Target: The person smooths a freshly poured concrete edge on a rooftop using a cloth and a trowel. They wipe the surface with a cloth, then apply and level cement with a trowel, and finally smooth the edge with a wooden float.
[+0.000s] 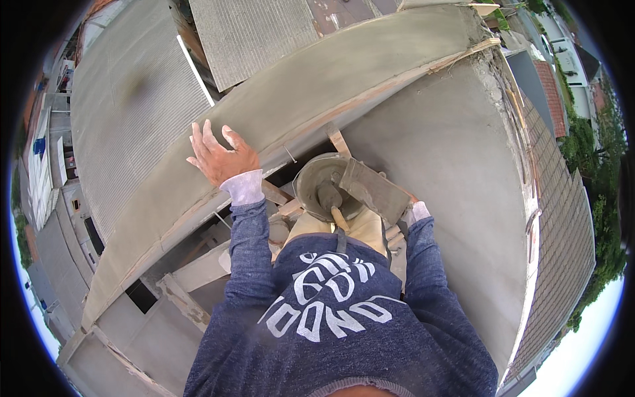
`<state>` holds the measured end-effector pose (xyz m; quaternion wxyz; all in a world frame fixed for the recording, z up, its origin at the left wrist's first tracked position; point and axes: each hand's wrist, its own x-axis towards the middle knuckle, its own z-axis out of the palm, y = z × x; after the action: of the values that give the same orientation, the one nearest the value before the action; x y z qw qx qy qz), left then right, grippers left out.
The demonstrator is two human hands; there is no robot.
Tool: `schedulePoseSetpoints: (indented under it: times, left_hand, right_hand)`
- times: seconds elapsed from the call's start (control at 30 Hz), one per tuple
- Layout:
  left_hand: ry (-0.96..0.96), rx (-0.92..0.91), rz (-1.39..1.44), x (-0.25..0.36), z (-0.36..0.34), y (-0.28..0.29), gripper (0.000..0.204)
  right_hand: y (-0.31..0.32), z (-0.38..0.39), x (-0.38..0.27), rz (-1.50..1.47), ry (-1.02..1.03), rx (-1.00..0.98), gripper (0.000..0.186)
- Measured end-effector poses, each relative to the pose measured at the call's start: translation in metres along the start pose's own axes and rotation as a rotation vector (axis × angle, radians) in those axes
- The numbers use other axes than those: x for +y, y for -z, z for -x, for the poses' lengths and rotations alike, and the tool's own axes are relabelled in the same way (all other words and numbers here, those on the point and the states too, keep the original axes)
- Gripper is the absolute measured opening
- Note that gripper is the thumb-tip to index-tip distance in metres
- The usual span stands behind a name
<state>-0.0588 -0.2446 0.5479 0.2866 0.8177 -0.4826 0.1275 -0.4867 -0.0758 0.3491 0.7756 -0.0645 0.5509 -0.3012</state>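
My left hand (221, 155), dusted pale with mortar, has its fingers spread and holds nothing. It is over the top of the curved grey cement-plastered ledge (331, 63); I cannot tell whether it touches. My right hand (413, 200) grips a rectangular plastering float (376, 189) smeared with grey mortar, which hides most of the fingers. The float tilts over the right rim of a round mortar bucket (305, 178) in front of my waist. Inside the bucket lies a mortar-coated trowel (329, 196), its wooden handle leaning out toward me.
Beyond the ledge lies a corrugated roof (132, 86). A smooth grey wall (450, 139) rises to my right, with a rough broken edge and a tiled roof (559, 238) past it. Timber pieces (185, 301) and dark gaps lie below on the left.
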Motion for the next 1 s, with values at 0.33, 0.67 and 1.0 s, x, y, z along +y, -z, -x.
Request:
schedulePoseSetpoints:
  times: [0.33, 0.67, 1.0]
  left_hand:
    - [0.010, -0.048, -0.007, 0.008, 0.000, 0.012, 0.036]
    - [-0.002, -0.053, -0.084, 0.001, 0.001, 0.006, 0.037]
    - [-0.007, -0.036, -0.111, 0.000, 0.002, 0.002, 0.036]
  right_hand:
    - [0.024, 0.029, 0.001, 0.414, 0.568, 0.222, 0.043]
    - [-0.120, 0.013, -0.125, 0.177, 1.106, 0.455, 0.066]
    - [-0.223, -0.019, -0.182, 0.545, 1.478, 0.782, 0.060]
